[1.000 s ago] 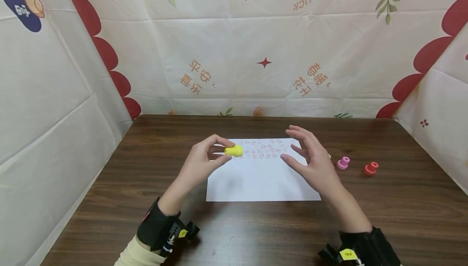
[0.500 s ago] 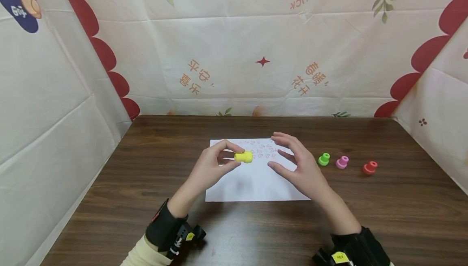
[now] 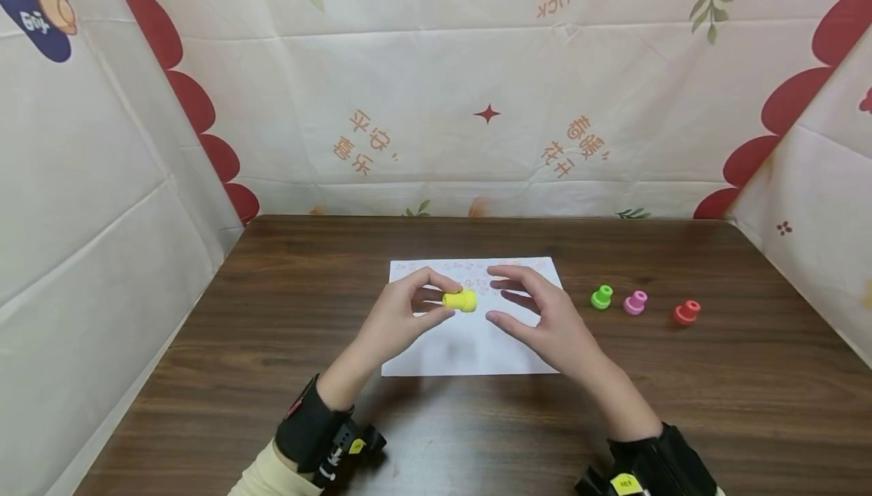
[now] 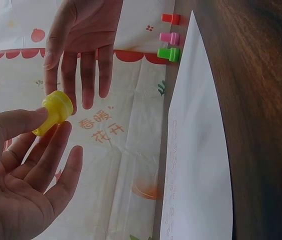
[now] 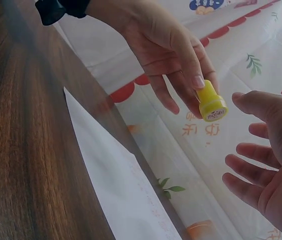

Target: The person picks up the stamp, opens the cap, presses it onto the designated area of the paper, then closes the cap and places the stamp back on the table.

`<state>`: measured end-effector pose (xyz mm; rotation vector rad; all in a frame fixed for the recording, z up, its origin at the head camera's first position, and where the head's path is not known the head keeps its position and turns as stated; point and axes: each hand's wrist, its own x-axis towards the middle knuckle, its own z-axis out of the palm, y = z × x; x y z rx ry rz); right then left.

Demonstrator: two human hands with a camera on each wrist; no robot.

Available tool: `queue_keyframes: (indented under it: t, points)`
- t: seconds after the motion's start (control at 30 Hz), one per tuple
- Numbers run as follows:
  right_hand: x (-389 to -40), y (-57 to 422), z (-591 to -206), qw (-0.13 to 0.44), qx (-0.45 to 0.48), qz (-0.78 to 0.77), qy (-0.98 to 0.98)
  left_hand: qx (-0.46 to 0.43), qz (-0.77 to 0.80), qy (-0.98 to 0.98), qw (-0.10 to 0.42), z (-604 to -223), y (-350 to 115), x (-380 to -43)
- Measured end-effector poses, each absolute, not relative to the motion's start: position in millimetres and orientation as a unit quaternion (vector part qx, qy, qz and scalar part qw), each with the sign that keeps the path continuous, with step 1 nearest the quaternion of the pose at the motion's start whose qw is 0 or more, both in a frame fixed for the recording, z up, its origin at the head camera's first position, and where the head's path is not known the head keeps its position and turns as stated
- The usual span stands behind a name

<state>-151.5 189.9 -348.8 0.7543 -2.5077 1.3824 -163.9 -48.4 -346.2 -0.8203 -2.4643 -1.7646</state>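
Thumb and fingers of my left hand [image 3: 402, 314] pinch a small yellow stamp [image 3: 460, 301] by its narrow end, above the white paper [image 3: 463, 352]. The stamp lies sideways, its wide capped end pointing right. In the right wrist view, a printed label shows on that end of the stamp [image 5: 214, 106]. My right hand [image 3: 548, 322] hovers just right of it, fingers spread and holding nothing; a gap shows between its thumb and the stamp. Rows of small reddish prints run across the paper's far part, partly hidden behind the hands.
Right of the paper, a green stamp [image 3: 602, 297], a pink stamp [image 3: 636, 303] and a red stamp [image 3: 686, 313] stand in a row on the brown wooden table [image 3: 286, 276]. A printed white cloth [image 3: 436, 102] hangs behind the table and along both sides.
My left hand has carried the yellow stamp rightward and slightly nearer. My right hand has moved left toward it, uncovering the green stamp. The other stamps have stayed put.
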Motion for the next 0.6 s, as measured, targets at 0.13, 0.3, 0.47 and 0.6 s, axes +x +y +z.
queue_keyframes:
  t: [0.13,0.3,0.47,0.6]
  points:
    - [-151.1,189.3,-350.2,0.079,0.258,0.471,-0.840,-0.255,-0.563,-0.786,-0.005,-345.8,-47.1,-162.4]
    - [-151.3,188.1,-351.5,0.072,0.261,0.477,-0.836,-0.261,-0.564,-0.784,-0.007,-345.7,-46.0,-161.3]
    - [-150.9,186.0,-351.8,0.066,0.268,0.486,-0.829,-0.264,-0.566,-0.781,-0.014,-346.0,-44.5,-161.3]
    - [-150.2,183.2,-351.5,0.060,0.271,0.487,-0.828,-0.262,-0.568,-0.780,-0.021,-347.1,-43.5,-162.2]
